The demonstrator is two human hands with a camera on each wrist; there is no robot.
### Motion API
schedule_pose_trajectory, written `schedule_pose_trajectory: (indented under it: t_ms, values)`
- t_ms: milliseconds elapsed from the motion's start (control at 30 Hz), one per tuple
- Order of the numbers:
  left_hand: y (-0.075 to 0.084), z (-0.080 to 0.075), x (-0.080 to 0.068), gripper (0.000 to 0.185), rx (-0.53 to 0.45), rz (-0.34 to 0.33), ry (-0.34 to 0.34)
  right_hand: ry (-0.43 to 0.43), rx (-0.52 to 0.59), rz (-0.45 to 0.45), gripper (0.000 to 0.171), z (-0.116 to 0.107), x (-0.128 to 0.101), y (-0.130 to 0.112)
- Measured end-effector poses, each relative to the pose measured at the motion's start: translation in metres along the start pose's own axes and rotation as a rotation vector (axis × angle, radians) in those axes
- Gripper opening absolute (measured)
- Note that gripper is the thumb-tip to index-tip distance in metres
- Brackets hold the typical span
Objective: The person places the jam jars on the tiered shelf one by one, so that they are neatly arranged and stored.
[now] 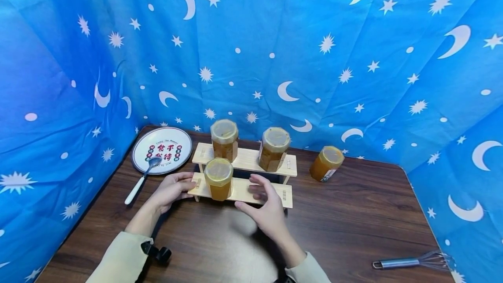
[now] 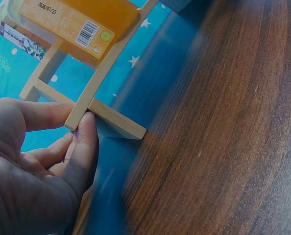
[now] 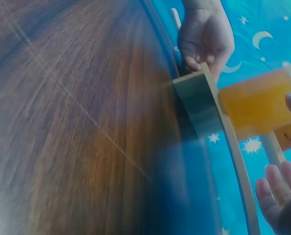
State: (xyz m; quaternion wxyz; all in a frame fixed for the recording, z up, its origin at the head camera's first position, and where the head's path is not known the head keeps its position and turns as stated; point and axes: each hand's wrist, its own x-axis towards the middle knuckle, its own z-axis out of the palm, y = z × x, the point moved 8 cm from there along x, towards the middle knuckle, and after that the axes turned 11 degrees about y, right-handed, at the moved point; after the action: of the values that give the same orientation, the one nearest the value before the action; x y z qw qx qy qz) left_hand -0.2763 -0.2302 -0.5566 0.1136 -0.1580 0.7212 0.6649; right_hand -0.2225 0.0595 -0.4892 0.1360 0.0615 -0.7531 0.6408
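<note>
Wooden rack, one, of two parallel boards, standing on the worktop towards its far edge.

Jars of amber contents, four in all, each upright under a pale lid: one front-board jar, left of that board's middle, its label bearing one barcode and the date 2026/07/23; two on the rear board, a left rear jar and a right rear jar, set apart; one loose jar on the worktop, right of the rack.

Hands, two. Left-hand grip: thumb and finger pinching the left end of the front board. Right-hand grip: spread, thumb apart from fingers, holding nothing, at the board's right half; whether it touches the wood cannot be told.

Plate, one, printed, left of the rack. Spoon, one, bowl over the plate, white handle towards the near side. Whisk, one, near right. Backdrop cloth, blue, with white moons and stars.
</note>
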Motion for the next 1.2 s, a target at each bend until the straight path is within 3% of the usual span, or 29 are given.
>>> schedule_pose_trajectory:
  t_ms: [333, 600, 967, 1200]
  values:
    - [0.000, -0.001, 0.000, 0.058, 0.007, -0.003, 0.001, 0.157, 0.046, -0.053, 0.066, -0.054, -0.004, 0.008]
    - [0.000, -0.001, 0.000, 0.058, 0.013, 0.001, 0.003, 0.339, -0.029, -0.081, 0.058, -0.101, -0.004, 0.015]
    - [0.000, -0.001, -0.001, 0.058, 0.014, -0.004, 0.007, 0.580, -0.164, 0.028, 0.062, -0.172, 0.013, 0.062]
    - [0.001, 0.000, -0.002, 0.057, 0.012, 0.003, 0.006, 0.619, -0.188, 0.120, 0.073, -0.197, 0.032, 0.076]
